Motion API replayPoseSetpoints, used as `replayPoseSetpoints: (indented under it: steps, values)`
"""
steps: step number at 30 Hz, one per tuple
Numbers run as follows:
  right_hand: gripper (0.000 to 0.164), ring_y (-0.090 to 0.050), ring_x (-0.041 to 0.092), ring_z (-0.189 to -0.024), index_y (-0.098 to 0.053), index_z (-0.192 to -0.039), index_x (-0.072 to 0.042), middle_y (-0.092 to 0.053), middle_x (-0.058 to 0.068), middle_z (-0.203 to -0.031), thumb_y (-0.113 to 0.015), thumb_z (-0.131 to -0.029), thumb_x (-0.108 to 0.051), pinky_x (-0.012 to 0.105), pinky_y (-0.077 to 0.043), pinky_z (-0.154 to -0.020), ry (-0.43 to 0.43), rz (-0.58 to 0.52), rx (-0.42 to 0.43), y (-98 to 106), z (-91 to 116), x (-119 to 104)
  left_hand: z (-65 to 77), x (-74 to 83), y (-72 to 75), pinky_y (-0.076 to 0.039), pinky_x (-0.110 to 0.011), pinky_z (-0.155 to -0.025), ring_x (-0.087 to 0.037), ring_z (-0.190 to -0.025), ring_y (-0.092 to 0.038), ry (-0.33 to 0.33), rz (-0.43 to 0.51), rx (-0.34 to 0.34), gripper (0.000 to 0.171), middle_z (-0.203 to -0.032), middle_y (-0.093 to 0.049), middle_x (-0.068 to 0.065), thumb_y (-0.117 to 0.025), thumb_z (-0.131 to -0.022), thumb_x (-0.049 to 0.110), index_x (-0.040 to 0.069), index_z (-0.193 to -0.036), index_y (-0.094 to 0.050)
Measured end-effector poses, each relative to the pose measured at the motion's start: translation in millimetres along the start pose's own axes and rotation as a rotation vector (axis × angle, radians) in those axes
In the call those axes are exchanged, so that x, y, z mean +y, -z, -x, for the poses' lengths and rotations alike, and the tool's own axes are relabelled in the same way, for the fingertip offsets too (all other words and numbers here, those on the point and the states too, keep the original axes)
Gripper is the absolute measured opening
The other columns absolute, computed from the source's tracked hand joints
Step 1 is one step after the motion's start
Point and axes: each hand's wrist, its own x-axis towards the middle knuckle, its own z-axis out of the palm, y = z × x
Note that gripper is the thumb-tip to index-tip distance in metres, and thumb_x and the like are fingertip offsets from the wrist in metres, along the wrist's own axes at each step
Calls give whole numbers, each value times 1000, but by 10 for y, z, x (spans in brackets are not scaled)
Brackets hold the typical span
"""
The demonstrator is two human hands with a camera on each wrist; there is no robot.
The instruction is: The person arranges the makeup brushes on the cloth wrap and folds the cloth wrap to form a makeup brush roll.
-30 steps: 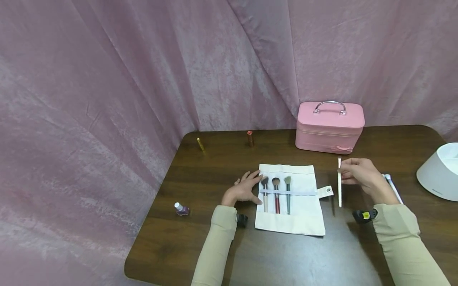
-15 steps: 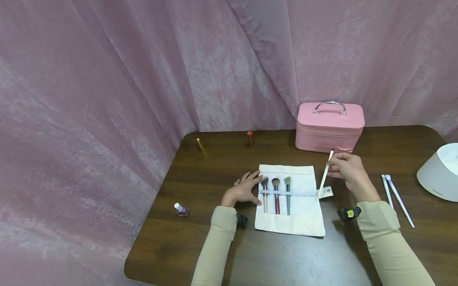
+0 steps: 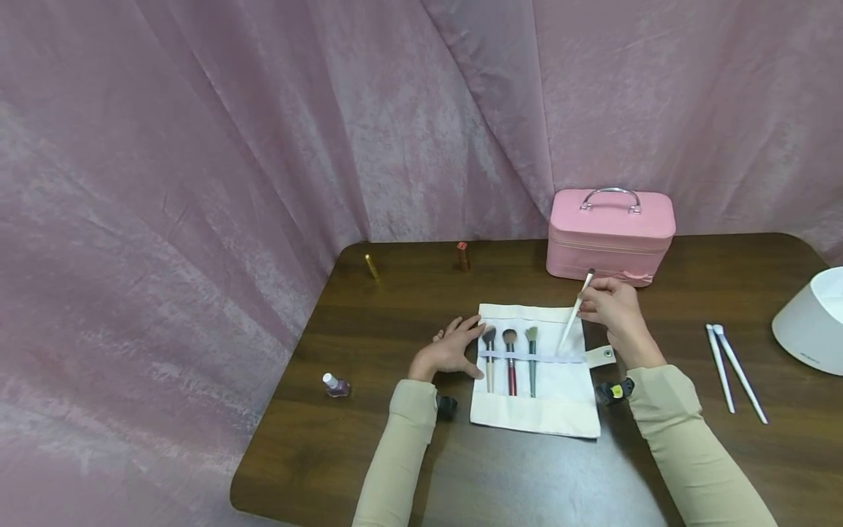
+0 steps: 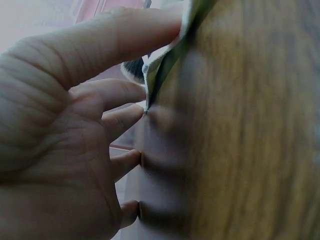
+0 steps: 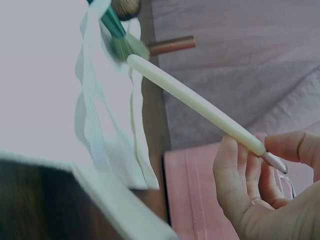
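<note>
A white cloth brush roll [image 3: 560, 417] lies unfolded on the table, with a strap across its middle. Tucked under the strap are a pale-handled makeup brush [image 3: 489, 373], a red-handled one [image 3: 511, 377] and a green one [image 3: 533, 377]. My left hand [image 3: 449, 355] rests at the roll's left edge, fingers spread; the left wrist view has thumb and fingertips pressing along that edge. My right hand [image 3: 615, 311] pinches a white makeup brush [image 5: 200, 107] near its bristle end, bristles up. Its handle slants down over the roll's right part, the tip close to the strap.
Two white brushes [image 3: 739, 373] lie on the right, near a white lampshade-like object [image 3: 810, 322]. A pink case [image 3: 609, 241] stands at the back. A lipstick [image 3: 463, 256], a gold tube [image 3: 372, 267] and a nail polish bottle [image 3: 336, 386] are further left.
My right hand has moved left with the white brush, from beside the roll to over its right part, and the brush has tilted. The left hand has stayed in place.
</note>
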Motion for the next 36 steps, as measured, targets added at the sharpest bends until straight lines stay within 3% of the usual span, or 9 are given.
replayPoseSetpoints:
  steps: [8,13,25,36]
  values:
    - [20,-62,7,-76,-48,-117,9,-57,10,-98,-50,-101,-3,24,-58,-73,-24,4,-11,-154,-30,66,-6,4,-17,-8,-64,-117,-31,-155,-2,-6,11,-2,94,-170,-11,2,-86,-83,20,16,-160,-32]
    - [19,-62,7,-75,-48,-116,8,-59,11,-97,-49,-101,-3,25,-58,-72,-38,14,-52,-204,-62,108,-15,3,-15,-8,-64,-117,-30,-155,-2,-5,8,3,94,-170,-11,3,-86,-83,20,16,-160,-32]
    - [36,-61,15,-80,-44,-132,11,-55,17,-107,-46,-107,-15,32,-58,-77,-119,171,-188,-266,-101,189,-12,-13,-10,-8,-63,-118,-29,-155,-2,-2,11,2,95,-170,-11,3,-87,-82,20,16,-160,-33]
    - [26,-63,16,-71,-50,-118,11,-59,13,-92,-46,-105,-11,32,-59,-69,-127,234,-257,-334,-45,220,0,-18,-4,-7,-64,-117,-30,-155,-2,-5,17,3,95,-170,-11,3,-86,-82,20,17,-160,-32]
